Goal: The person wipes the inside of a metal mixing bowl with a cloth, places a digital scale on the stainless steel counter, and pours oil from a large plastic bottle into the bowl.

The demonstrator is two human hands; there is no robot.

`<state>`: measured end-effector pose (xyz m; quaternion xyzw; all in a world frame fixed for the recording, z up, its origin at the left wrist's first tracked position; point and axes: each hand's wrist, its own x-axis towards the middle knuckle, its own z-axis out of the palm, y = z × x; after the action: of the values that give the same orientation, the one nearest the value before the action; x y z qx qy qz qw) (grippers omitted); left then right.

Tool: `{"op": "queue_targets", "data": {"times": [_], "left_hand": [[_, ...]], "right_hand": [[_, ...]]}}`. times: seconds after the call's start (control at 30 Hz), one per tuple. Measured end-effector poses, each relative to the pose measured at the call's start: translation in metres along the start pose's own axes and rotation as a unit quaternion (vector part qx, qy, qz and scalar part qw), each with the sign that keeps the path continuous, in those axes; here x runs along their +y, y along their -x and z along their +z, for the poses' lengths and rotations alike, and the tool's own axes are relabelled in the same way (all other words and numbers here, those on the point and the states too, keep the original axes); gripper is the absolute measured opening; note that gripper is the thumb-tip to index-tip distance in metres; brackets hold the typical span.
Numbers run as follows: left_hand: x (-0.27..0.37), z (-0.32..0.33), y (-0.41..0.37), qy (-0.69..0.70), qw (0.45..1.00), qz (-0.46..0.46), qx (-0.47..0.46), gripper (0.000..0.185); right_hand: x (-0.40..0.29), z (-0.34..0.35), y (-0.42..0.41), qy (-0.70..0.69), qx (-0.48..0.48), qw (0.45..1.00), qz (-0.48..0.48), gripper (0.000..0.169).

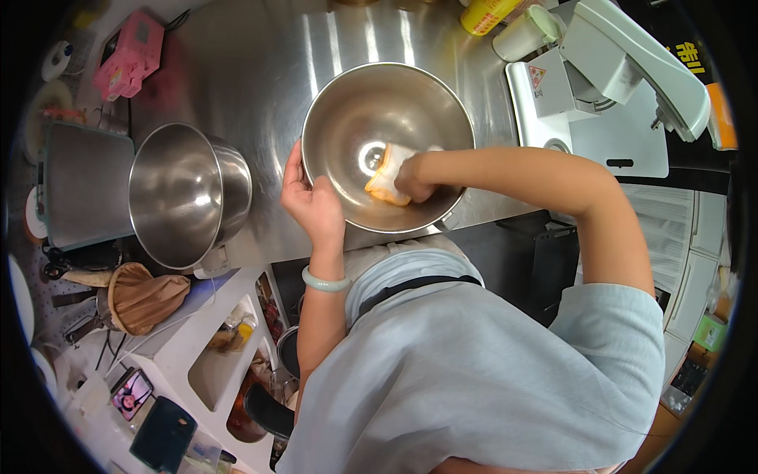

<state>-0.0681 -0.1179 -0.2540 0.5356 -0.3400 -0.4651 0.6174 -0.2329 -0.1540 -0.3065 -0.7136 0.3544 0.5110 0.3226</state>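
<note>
A large stainless steel mixing bowl point(414, 112) rests at the near edge of a metal worktop point(260, 77). My left hand point(314, 198) grips its rim at the left side, thumb at the inner edge and fingers outside. Inside the bowl, my right hand point(419, 176) holds a white cloth with an orange border point(388, 175) against the lower inner wall, right of the bowl's centre. A second steel bowl point(177, 195) stands tilted towards me on the left of the worktop, apart from the first.
A white stand mixer point(633, 65) with its head raised stands at the right. Near it are a lidded jar point(524, 38) and a yellow container point(485, 15). At the left are a pink device point(127, 56), a grey tray point(89, 183) and a brown cloth strainer point(145, 299).
</note>
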Motion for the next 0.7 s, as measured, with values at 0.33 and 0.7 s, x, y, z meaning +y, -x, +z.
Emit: {"op": "queue_targets", "data": {"times": [0.33, 0.7], "left_hand": [[0.002, 0.001, -0.008, -0.028, 1.000, -0.003, -0.006, 0.051], [0.002, 0.002, -0.009, -0.049, 0.999, 0.000, -0.011, 0.051]], "right_hand": [[0.008, -0.002, -0.007, 0.292, 0.158, 0.929, 0.165, 0.034], [0.007, -0.018, 0.011, 0.294, 0.091, 0.941, 0.141, 0.043]]}}
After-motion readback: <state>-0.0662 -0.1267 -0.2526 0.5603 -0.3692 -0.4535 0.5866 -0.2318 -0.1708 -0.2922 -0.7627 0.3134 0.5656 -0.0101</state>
